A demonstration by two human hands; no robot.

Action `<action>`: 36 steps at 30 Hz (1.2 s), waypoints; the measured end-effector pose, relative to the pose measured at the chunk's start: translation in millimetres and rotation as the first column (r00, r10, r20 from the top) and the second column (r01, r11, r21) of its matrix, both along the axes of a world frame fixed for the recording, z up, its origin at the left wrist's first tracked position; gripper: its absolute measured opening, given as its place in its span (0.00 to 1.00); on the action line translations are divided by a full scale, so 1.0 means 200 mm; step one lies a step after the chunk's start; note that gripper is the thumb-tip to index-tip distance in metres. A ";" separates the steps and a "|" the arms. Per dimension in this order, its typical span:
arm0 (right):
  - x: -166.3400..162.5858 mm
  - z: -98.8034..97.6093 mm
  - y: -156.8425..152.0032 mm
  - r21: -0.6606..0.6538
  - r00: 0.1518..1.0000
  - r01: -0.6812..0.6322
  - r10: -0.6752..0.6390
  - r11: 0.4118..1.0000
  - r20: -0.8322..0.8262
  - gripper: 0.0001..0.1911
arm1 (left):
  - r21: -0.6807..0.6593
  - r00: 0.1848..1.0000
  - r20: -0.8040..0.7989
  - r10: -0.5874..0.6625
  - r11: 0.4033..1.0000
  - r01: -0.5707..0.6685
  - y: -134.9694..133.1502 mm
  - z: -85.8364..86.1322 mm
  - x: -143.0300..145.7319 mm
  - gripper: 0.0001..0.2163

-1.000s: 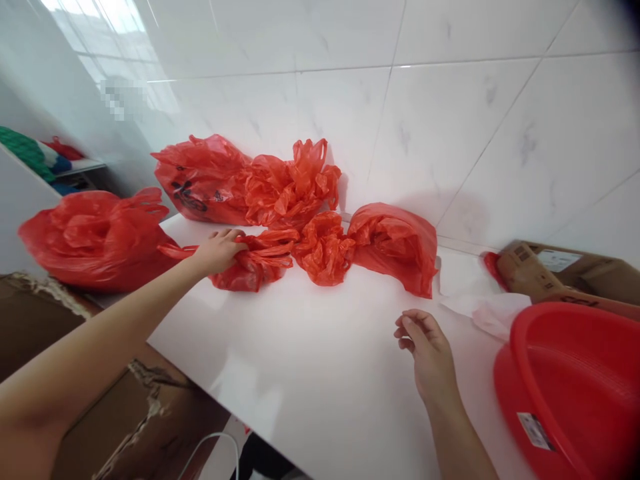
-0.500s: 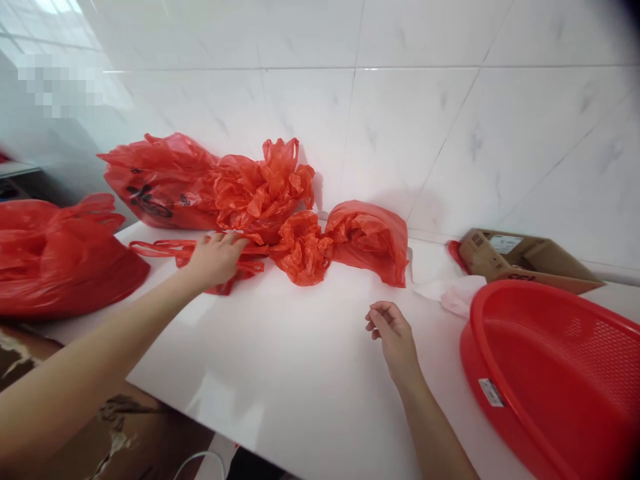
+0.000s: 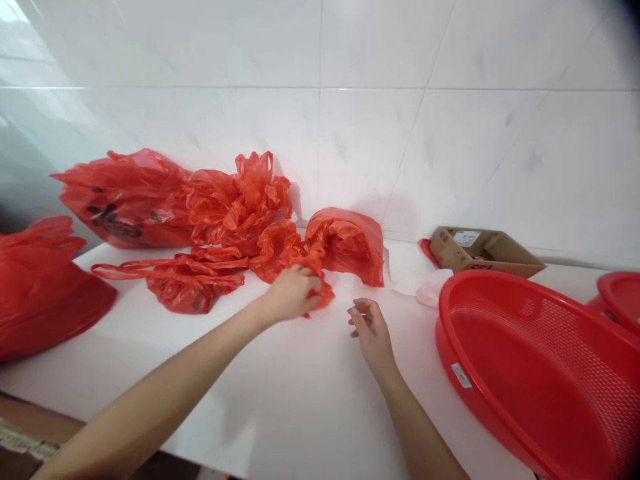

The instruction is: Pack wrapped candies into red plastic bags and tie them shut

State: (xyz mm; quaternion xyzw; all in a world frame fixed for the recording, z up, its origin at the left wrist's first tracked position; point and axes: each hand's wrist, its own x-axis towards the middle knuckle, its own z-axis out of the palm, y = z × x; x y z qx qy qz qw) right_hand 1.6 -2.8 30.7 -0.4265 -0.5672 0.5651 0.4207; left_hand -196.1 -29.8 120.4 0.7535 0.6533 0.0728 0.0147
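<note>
My left hand is closed on a crumpled red plastic bag, just above the white table. Its fingertips are partly hidden by the hand and the film. To its right hovers my right hand, fingers loosely bent and apart, with nothing visible in them. Behind the hands, a fuller red plastic bag with a rolled-in opening lies by the wall. A bunched red bag is beside it. Left of these, a red bag with stretched-out handles lies flat.
Large red bags and a ruffled bag pile lean at the tiled wall; another bulging bag sits far left. A red plastic basket stands right, before a small cardboard box. White table ends at the lower left.
My left hand has moved right from the flat bag with handles and now grips a crumpled bag, pulled toward me. The view has swung rightward; my right hand stays similarly bent.
</note>
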 end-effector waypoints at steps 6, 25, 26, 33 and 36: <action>0.02 0.03 0.02 -0.214 0.933 -0.168 0.086 0.962 -0.349 0.19 | 0.115 0.871 0.379 -0.313 0.950 0.291 -0.06 -0.05 0.33 0.08; 0.07 0.08 0.06 -0.150 0.853 -0.096 0.004 0.984 -0.523 0.14 | -0.257 -0.051 0.965 0.256 0.966 -0.018 -0.18 -0.24 0.23 0.19; 0.07 0.08 0.06 -0.154 0.848 -0.121 0.022 0.981 -0.530 0.15 | -0.243 -0.113 0.964 0.240 0.970 -0.019 -0.16 -0.26 0.23 0.18; 0.09 0.06 0.11 -0.267 0.778 0.015 -0.179 0.963 -0.602 0.12 | -0.241 -0.479 0.877 -0.039 0.827 -0.508 -0.08 -0.42 -0.07 0.12; 0.07 0.03 0.09 -0.248 0.842 0.025 -0.155 0.968 -0.518 0.11 | -0.283 -0.511 0.857 -0.063 0.771 -0.570 -0.10 -0.47 -0.17 0.10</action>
